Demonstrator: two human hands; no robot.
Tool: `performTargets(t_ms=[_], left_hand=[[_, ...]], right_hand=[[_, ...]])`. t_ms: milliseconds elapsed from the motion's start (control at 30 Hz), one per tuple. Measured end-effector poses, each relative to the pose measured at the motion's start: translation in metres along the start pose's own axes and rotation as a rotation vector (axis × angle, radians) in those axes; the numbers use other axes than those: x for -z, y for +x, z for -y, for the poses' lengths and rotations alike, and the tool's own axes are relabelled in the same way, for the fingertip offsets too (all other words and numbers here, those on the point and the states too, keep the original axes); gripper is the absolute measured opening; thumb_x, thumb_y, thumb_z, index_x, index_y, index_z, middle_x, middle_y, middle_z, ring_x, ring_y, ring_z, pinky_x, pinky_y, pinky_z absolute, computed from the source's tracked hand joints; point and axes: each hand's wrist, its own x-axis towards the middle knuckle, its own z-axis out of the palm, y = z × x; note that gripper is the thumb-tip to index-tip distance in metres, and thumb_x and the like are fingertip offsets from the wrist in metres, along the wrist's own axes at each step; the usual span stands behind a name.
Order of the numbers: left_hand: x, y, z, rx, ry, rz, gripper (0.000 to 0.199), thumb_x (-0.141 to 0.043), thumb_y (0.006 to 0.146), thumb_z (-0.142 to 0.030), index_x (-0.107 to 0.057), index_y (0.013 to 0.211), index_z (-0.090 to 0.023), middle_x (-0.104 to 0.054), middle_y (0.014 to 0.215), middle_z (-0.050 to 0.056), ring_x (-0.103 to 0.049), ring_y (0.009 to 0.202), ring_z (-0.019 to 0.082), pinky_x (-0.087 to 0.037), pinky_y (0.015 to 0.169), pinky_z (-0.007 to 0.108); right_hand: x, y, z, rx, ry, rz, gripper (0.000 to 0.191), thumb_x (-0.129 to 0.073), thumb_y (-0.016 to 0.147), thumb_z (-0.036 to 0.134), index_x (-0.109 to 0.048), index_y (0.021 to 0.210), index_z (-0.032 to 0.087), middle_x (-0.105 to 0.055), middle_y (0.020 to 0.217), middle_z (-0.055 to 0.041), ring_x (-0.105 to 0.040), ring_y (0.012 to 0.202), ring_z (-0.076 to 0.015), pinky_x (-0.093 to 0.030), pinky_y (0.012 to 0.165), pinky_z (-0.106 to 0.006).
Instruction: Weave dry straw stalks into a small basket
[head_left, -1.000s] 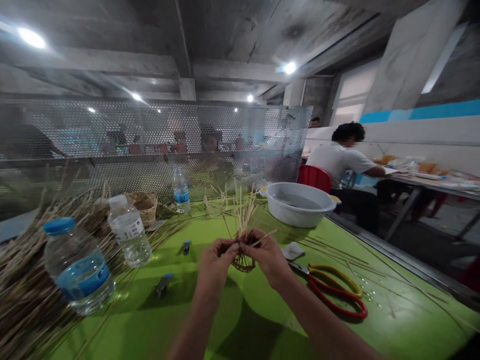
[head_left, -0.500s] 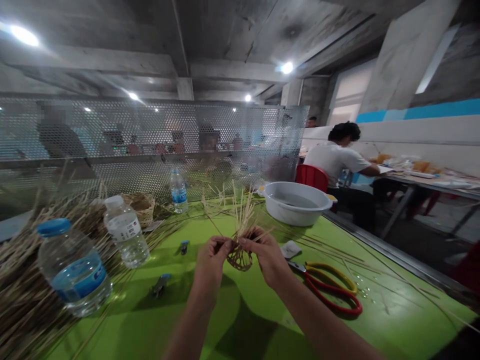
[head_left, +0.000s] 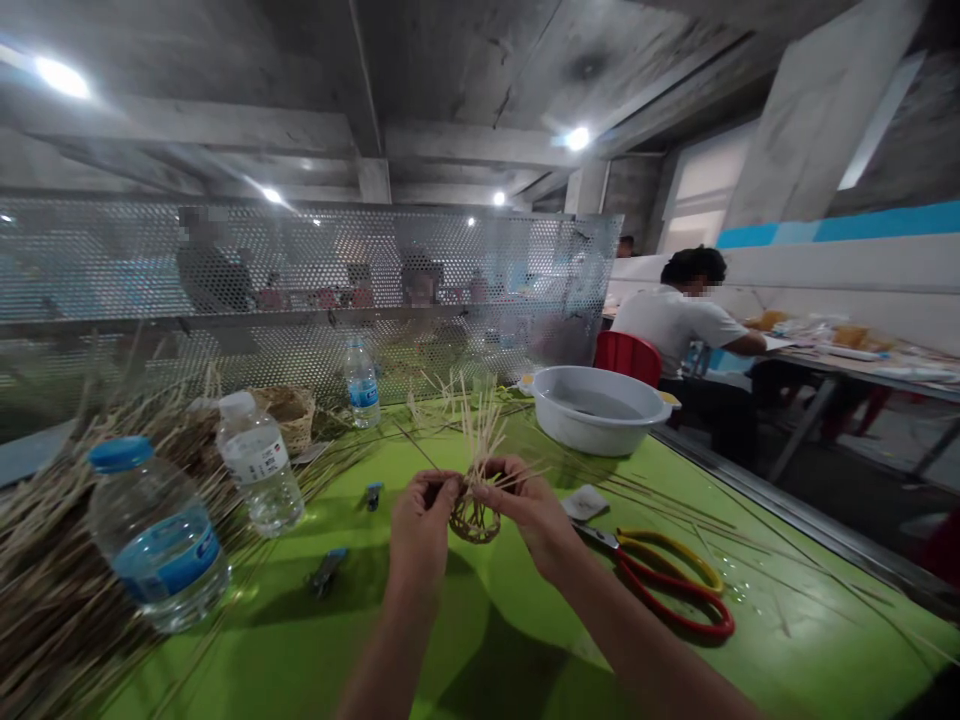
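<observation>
Woven piece, pale strips fanning up from it, is held between both hands over the green tabletop. Compared with a second ago, it sits slightly further left, and the thumbs, then nearly meeting, now stand apart, baring more of its rounded lower rim. I judge this a small regrip, with the weaving itself little advanced. Left hand has its grip closed on the piece's left edge; right hand pinches it near the strips' base. Scissors lie beside the right forearm, unmoved, as are the basin beyond and the clips leftward.
</observation>
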Motion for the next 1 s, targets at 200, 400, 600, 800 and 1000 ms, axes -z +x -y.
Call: performTargets(t_ms=[200,400,600,800,1000], left_hand=[[-0.004,-0.002,0.005,-0.017,0.026,0.054,0.021,-0.074,0.065,-0.032,-0.066,0.076,-0.016,-0.069,0.071,0.004,-0.063,0.070,0.017,-0.050,0.067,0.028],[-0.009,-0.005,0.006,0.020,0.043,0.067,0.024,-0.074,0.067,-0.036,-0.065,0.075,-0.015,-0.068,0.071,0.004,-0.062,0.071,0.018,-0.049,0.067,0.029],[-0.009,-0.008,0.001,0.011,0.095,0.059,0.021,-0.070,0.071,-0.036,-0.066,0.077,-0.016,-0.068,0.072,0.003,-0.060,0.072,0.017,-0.047,0.067,0.027],[-0.004,-0.005,0.003,0.059,0.093,0.071,0.022,-0.072,0.069,-0.035,-0.068,0.077,-0.015,-0.069,0.074,0.004,-0.060,0.073,0.017,-0.046,0.069,0.028],[-0.006,-0.004,0.006,0.091,-0.028,0.021,0.029,-0.082,0.057,-0.030,-0.069,0.077,-0.013,-0.071,0.076,0.006,-0.061,0.074,0.017,-0.048,0.072,0.029]], right_hand=[[-0.002,0.001,-0.001,0.054,0.022,0.020,0.025,-0.083,0.063,0.036,-0.070,0.072,0.018,-0.065,0.076,-0.0018,-0.057,0.076,-0.0181,-0.043,0.074,-0.031],[-0.001,0.002,-0.006,0.083,0.028,-0.071,0.019,-0.081,0.063,0.032,-0.068,0.069,0.019,-0.064,0.069,0.0002,-0.056,0.069,-0.0162,-0.044,0.071,-0.030],[0.000,0.001,-0.006,0.123,-0.076,-0.063,0.018,-0.074,0.068,0.033,-0.065,0.073,0.018,-0.062,0.069,-0.0007,-0.055,0.069,-0.0170,-0.043,0.067,-0.029],[0.003,0.004,-0.011,0.133,-0.221,-0.022,0.018,-0.070,0.070,0.034,-0.064,0.074,0.018,-0.062,0.069,-0.0015,-0.053,0.065,-0.0167,-0.041,0.061,-0.028],[0.003,0.003,-0.015,0.169,-0.272,-0.139,0.015,-0.067,0.071,0.032,-0.063,0.072,0.017,-0.061,0.068,-0.0016,-0.053,0.065,-0.0169,-0.041,0.063,-0.029]])
